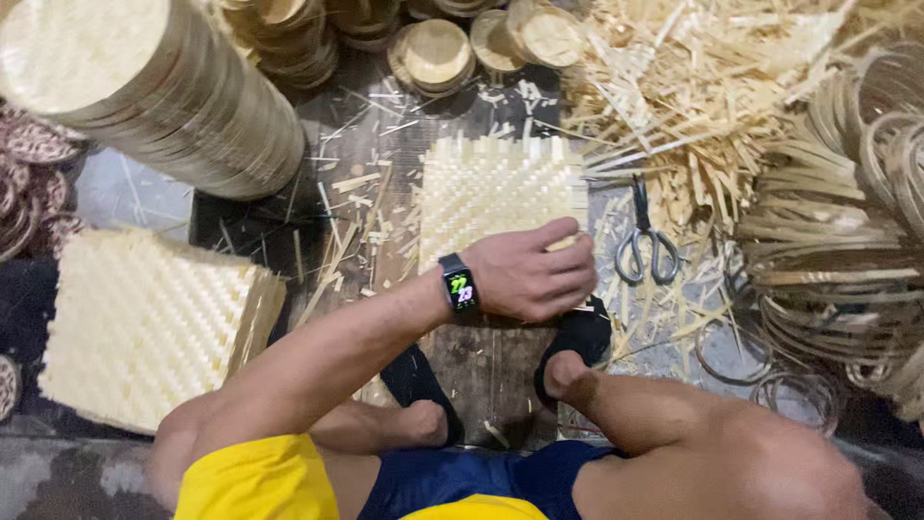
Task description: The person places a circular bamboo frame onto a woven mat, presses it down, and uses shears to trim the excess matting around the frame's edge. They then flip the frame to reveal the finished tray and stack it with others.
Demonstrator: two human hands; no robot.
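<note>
Left hand: left hand lies knuckles up on the near edge of the woven mat, fingers curled down over that edge; whether they pinch the mat or only press it cannot be told, since the fingertips are hidden under the hand; a pale strip end shows just past the knuckles
Wrist: smartwatch with a lit face sits on the left wrist, just behind the hand
Right hand: not seen; only the bare right arm shows at the lower right
Woven mat: square of pale plaited strips, lying flat on the dark board; it stretches away from the hand toward the top of the view, with loose strip ends sticking out along its far and side edges; the hand covers its near right corner
Scissors: scissors lie just right of the mat and the hand, handles toward the person, not touched
Feet: two black sandals rest on the board just below the hand
Stack of mats: stack of mats sits well to the left of the hand, apart from it
Round lids: tall roll of round lids leans at upper left; more small round ones lie beyond the mat
Scraps: heap of cut strips at upper right; coiled rings piled at far right
</note>
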